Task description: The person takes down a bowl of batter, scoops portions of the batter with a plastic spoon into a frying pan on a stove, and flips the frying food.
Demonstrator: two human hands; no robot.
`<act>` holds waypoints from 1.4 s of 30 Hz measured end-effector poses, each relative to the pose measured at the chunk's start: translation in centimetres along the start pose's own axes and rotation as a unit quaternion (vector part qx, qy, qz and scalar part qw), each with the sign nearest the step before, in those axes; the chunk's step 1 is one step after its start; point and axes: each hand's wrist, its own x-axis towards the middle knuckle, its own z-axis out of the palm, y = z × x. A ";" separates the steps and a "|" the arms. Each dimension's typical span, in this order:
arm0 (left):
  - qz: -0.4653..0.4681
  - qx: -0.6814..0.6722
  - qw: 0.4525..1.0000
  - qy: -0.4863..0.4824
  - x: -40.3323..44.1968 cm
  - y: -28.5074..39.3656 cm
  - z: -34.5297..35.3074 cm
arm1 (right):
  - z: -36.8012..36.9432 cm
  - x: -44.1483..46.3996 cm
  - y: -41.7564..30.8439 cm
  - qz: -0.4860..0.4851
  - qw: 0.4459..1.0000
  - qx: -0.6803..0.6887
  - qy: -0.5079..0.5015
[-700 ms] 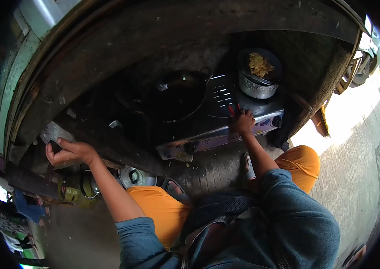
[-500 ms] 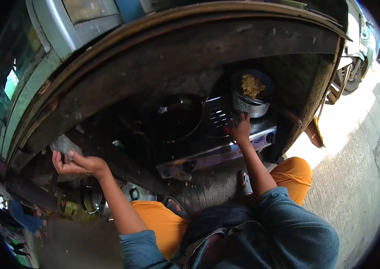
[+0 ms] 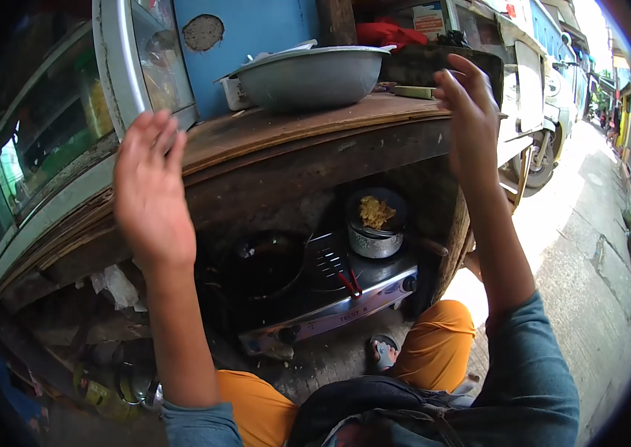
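My left hand (image 3: 153, 190) is raised in front of the table edge, fingers stretched and slightly apart, holding nothing. My right hand (image 3: 472, 123) is up at the table's right end, open too, its fingers a little bent. Between them on the tabletop stands a large grey basin (image 3: 308, 80), touched by neither hand. Below, on the two-burner gas stove (image 3: 330, 316), sit a dark wok (image 3: 263, 272) and a silver pot (image 3: 375, 244). A dark pan over the pot holds golden fried food (image 3: 376, 212). A small red-handled tool (image 3: 350, 284) lies on the stove front.
The wooden table edge (image 3: 315, 149) overhangs the stove. A glass-sided cabinet (image 3: 55, 119) stands at left, with a plastic bag (image 3: 118, 288) hanging beneath it. Red cloth (image 3: 392, 34) lies behind the basin. On the right are a parked scooter (image 3: 546, 153) and a sunlit lane (image 3: 576, 231).
Both hands have risen from below to tabletop height. My right hand has left the stove front, where the red-handled tool now lies exposed. The view has tilted up, showing the basin.
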 end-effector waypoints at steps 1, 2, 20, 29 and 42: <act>-0.079 -0.029 0.996 -0.009 1.9 -0.8 0.4 | 0.4 2.0 0.6 0.151 0.984 0.087 -0.023; -0.143 -0.027 0.989 0.026 3.2 -1.6 1.8 | 0.7 3.8 1.5 0.298 0.938 0.170 -0.045; -0.290 -0.129 0.946 -0.072 1.2 -2.3 10.4 | -3.8 9.5 0.5 0.400 0.883 0.242 -0.026; -0.465 -0.444 0.756 -0.119 -8.0 2.0 9.0 | -13.0 -1.1 -14.9 0.372 0.866 0.310 -0.124; -0.565 -0.245 0.773 0.154 -25.3 0.1 -1.5 | -11.8 -21.6 -8.0 0.598 0.795 0.095 -0.036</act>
